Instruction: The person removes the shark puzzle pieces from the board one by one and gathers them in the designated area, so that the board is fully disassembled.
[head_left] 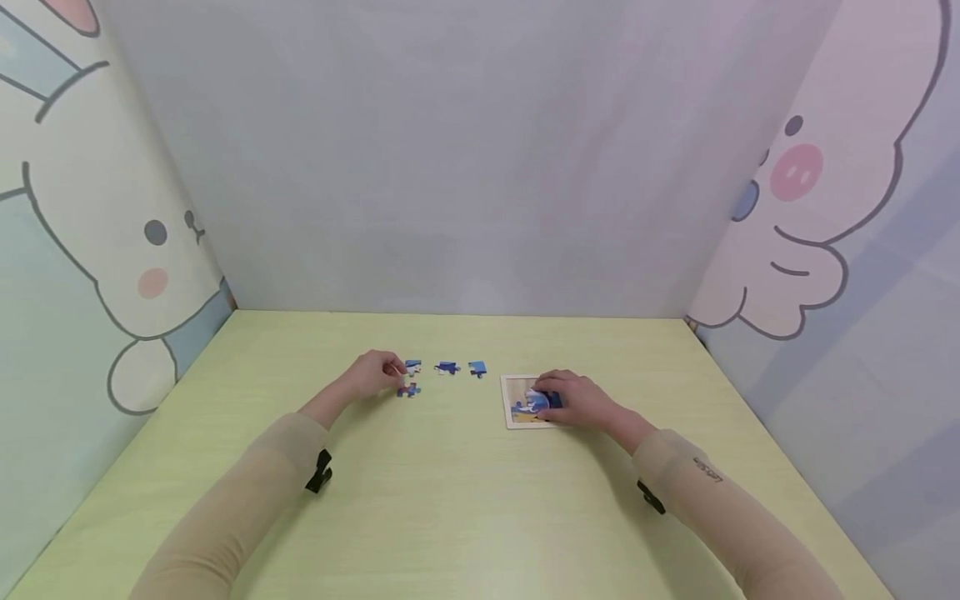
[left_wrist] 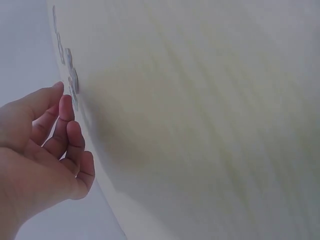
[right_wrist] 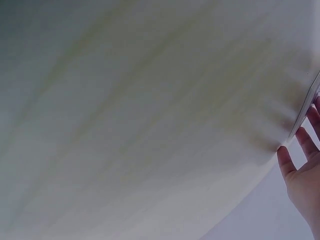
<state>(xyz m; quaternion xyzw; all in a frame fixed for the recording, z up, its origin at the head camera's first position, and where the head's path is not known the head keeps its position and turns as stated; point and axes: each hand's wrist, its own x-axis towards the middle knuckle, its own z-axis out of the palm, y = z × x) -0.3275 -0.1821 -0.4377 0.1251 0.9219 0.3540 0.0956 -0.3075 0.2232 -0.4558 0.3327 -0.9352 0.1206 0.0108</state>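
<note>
My left hand, its fingers loosely bent, is at the left end of a group of jigsaw pieces. Its fingertips come right up to a blue and white piece and a blue and red piece. In the left wrist view, thumb and index fingertip stand slightly apart beside the pieces. My right hand rests spread over the right part of a white-framed puzzle board, hiding that side. A blue and white picture shows between its thumb and fingers. In the right wrist view, fingertips touch near the board's edge.
A dark blue piece and a light blue piece lie between the hands, left of the board. The pale yellow-green table is enclosed by a grey back panel and side panels with cartoon animals.
</note>
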